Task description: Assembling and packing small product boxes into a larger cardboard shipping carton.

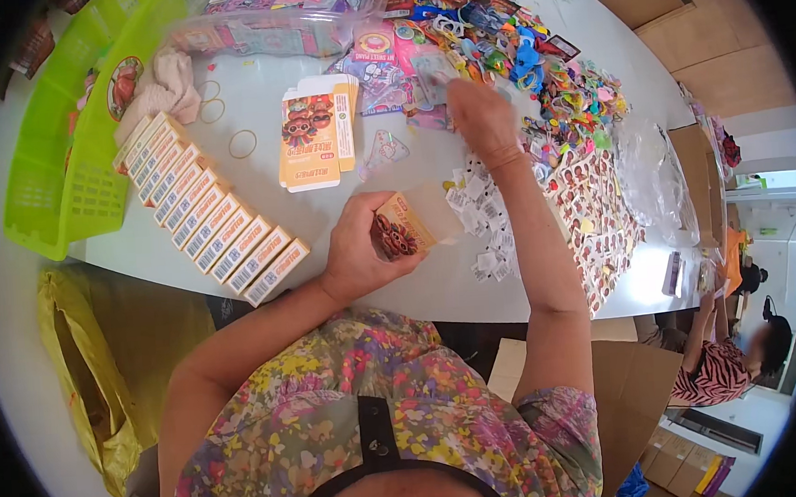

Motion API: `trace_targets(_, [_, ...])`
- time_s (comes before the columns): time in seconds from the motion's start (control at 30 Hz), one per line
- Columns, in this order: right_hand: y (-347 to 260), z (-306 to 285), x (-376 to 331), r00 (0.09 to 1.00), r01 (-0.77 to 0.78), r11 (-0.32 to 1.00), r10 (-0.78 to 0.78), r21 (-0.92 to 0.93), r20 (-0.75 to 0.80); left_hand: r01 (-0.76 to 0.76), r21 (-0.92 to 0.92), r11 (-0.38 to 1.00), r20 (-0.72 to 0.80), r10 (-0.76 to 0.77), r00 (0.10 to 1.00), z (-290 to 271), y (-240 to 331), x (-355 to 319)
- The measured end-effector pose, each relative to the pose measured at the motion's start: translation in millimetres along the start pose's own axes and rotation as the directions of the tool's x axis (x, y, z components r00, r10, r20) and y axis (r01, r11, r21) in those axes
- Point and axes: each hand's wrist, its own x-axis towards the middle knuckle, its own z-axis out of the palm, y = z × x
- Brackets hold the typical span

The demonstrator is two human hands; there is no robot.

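My left hand (pixel 361 242) is wrapped round a small orange carton (pixel 401 227) with cartoon figures on it. The carton's pale end points right and looks open; its inside cannot be made out. Farther out, my right hand (pixel 484 120) is curled closed and slightly blurred, beside a heap of small colourful trinkets (pixel 528 63). Whatever its fingers hold is hidden; a translucent packet (pixel 435 71) lies at its fingertips. Flat orange cartons (pixel 311 144) are stacked beyond my left hand, with a clear printed packet (pixel 385 149) beside them.
Filled cartons (pixel 214 219) stand in a row at left, near a green basket (pixel 92 167) and rubber bands (pixel 242 144). Small white slips (pixel 482 209) and sticker sheets (pixel 592 209) lie at right. A clear tub (pixel 266 33) stands at the back. A co-worker (pixel 724 365) is at far right.
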Motion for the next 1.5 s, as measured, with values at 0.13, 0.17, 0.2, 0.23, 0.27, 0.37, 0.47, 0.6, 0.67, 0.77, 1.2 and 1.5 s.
trace_targets(0.13, [-3.4, -38.5, -0.6, 0.791, -0.468, 0.693, 0.605, 0.548, -0.09, -0.057, 0.071, 0.996, 0.002, 0.057, 0.998, -3.0, 2.3, 1.4])
trace_targets(0.17, [-19.3, -64.8, 5.3, 0.699, -0.496, 0.415, 0.712, 0.763, 0.067, -0.081, 0.096, 0.992, -0.003, 0.082, 0.997, -4.6, 1.4, 1.3])
trace_targets(0.2, [-28.5, -82.9, 3.1, 0.708, -0.436, 0.339, 0.701, 0.834, 0.085, -0.106, 0.121, 0.987, -0.003, 0.107, 0.994, -5.8, 0.8, 1.6])
trace_targets(0.23, [-34.2, -105.3, -2.7, 0.756, -0.426, 0.29, 0.634, 0.857, 0.161, -0.088, 0.114, 0.99, 0.007, 0.087, 0.996, -5.5, -1.0, 2.2])
trace_targets(0.27, [-44.0, -126.1, -9.1, 0.79, -0.434, 0.293, 0.578, 0.852, 0.203, -0.144, 0.115, 0.983, -0.017, 0.147, 0.989, -4.7, -3.4, 2.6])
trace_targets(0.37, [-76.8, -168.0, -34.9, 0.805, -0.53, 0.341, 0.489, 0.777, 0.335, -0.176, 0.111, 0.978, -0.023, 0.18, 0.983, -4.3, -0.7, 3.9])
trace_targets(0.47, [-95.4, -178.2, -52.9, 0.819, -0.572, 0.518, 0.411, 0.636, 0.402, -0.185, 0.122, 0.975, -0.023, 0.189, 0.982, -2.5, -0.4, 5.4])
trace_targets(0.6, [-109.0, -163.1, -65.6, 0.898, -0.433, 0.767, 0.323, 0.474, 0.299, -0.203, 0.15, 0.968, -0.01, 0.207, 0.978, -2.3, -1.1, 4.1])
trace_targets(0.67, [-114.3, -153.9, -65.0, 0.965, -0.26, 0.904, 0.247, 0.34, 0.082, -0.223, 0.156, 0.962, 0.003, 0.225, 0.974, -2.5, -0.7, 4.1])
trace_targets(0.77, [-130.4, -144.6, -65.5, 0.988, -0.149, 0.972, 0.153, 0.18, -0.006, -0.231, 0.167, 0.959, -0.018, 0.237, 0.971, -2.0, 0.9, 4.4])
trace_targets(1.2, [-94.1, -126.6, -53.7, 0.921, -0.382, 0.305, 0.199, 0.872, 0.334, -0.134, 0.037, 0.99, 0.018, 0.134, 0.991, -1.4, -2.9, -0.1])
trace_targets(1.5, [37.6, -12.3, -17.0, 0.898, -0.384, 0.875, 0.428, 0.295, -0.103, -0.131, 0.097, 0.987, 0.131, 0.118, 0.984, -5.7, -4.6, 0.2])
